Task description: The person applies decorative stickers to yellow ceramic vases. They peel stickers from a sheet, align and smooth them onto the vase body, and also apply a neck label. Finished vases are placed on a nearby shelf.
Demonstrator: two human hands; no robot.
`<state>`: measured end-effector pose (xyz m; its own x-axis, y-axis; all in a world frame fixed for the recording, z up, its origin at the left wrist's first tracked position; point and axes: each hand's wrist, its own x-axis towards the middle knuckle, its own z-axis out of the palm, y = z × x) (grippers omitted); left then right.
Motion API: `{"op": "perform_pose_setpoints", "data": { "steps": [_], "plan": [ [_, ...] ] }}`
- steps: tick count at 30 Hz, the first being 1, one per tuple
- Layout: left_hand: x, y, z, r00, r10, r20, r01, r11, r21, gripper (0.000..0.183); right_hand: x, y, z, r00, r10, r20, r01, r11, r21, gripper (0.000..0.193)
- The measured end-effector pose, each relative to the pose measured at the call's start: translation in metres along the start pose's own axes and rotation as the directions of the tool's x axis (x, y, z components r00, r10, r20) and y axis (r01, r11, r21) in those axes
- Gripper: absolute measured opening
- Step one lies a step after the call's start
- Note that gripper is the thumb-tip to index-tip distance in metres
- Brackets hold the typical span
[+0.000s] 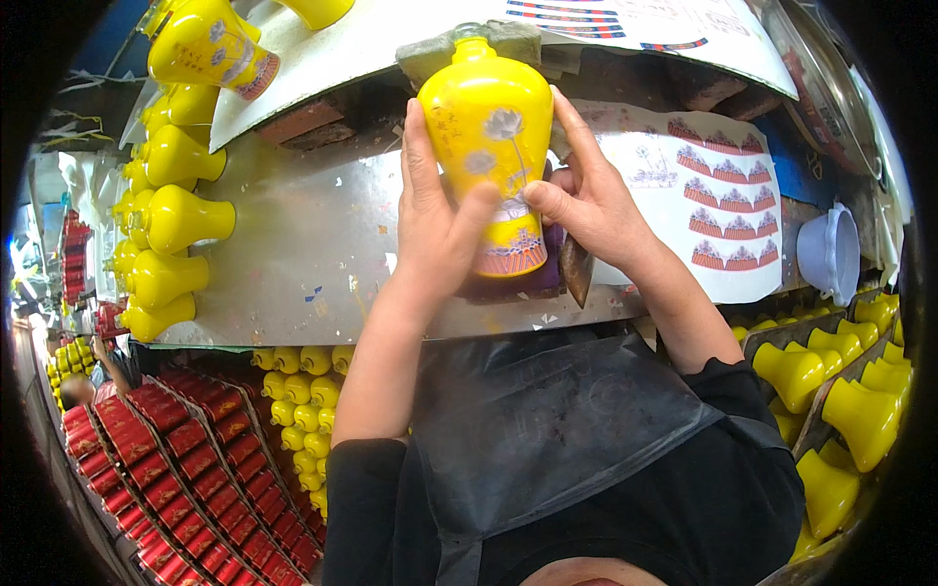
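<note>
Between my two hands lies a glossy yellow bottle (pixel 489 117), its narrow neck pointing away from me and resting near a grey block (pixel 422 61). Grey-violet flower decals mark its side, and a red-and-white patterned band circles its foot. My left hand (pixel 435 205) is wrapped along the left side, its thumb blurred over the lower flowers. On the right side, my right hand (pixel 591 200) grips the bottle, with the thumb pressed on the lower decal. Below that hand a brown pointed tool (pixel 576 273) sticks out, partly hidden.
A decal sheet (pixel 728 220) lies right of the bottle, beside a pale lavender bucket (pixel 829 252). Several yellow bottles (pixel 186 217) line the metal table's (pixel 293 254) left edge. Red patterned bottles (pixel 186 459) are racked at lower left, and more yellow bottles (pixel 860 415) at lower right.
</note>
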<state>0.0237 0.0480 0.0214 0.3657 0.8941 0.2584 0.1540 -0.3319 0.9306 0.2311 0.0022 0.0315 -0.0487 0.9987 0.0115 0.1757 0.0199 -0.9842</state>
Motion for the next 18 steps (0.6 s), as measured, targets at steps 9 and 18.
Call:
{"op": "perform_pose_setpoints", "data": {
  "steps": [9, 18],
  "plan": [
    [0.006, -0.003, -0.004, 0.992, 0.119, -0.051, -0.113, 0.987, 0.118, 0.091, 0.000, -0.006, -0.002, 1.000, 0.018, -0.016, -0.017, 0.998, 0.063, 0.092],
    [0.020, 0.012, -0.006, 0.959, 0.283, 0.012, -0.255, 0.842, 0.476, 0.077, 0.005, -0.009, 0.007, 0.994, 0.001, -0.110, 0.001, 1.000, 0.018, 0.087]
  ]
}}
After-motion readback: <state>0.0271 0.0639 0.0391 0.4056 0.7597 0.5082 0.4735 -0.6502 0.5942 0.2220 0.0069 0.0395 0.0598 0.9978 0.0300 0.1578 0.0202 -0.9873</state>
